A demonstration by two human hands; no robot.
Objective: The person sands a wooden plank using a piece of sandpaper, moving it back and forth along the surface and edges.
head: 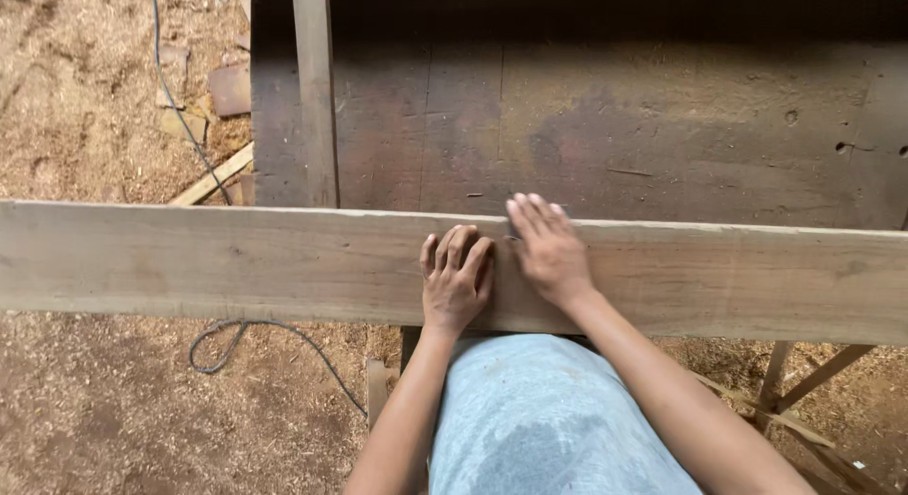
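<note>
Across the middle of the view, running from 9 o'clock to 3 o'clock, lies a long pale rough-sawn wooden plank [218, 259], flat on its broad face, grain lengthwise, surface dull and unfinished. It rests over the near edge of a dark, stained wooden counter [615, 126], which fills the area from 12 o'clock to 2 o'clock and shows cracks and small holes.

Both hands lie side by side on the plank near centre, gripping nothing. The left hand [456, 282] rests palm down with fingers curled under at the knuckles. The right hand [547, 251], just beside it toward 1 o'clock, lies flat with fingers extended, tips reaching the plank's far edge.

A narrow grey upright wooden slat [314, 88] stands at 11 o'clock behind the plank. A thin grey cable [241, 330] loops over the sawdust-covered floor [104, 410] at 8 o'clock. Loose timber offcuts [213, 178] lie at 10 o'clock.
</note>
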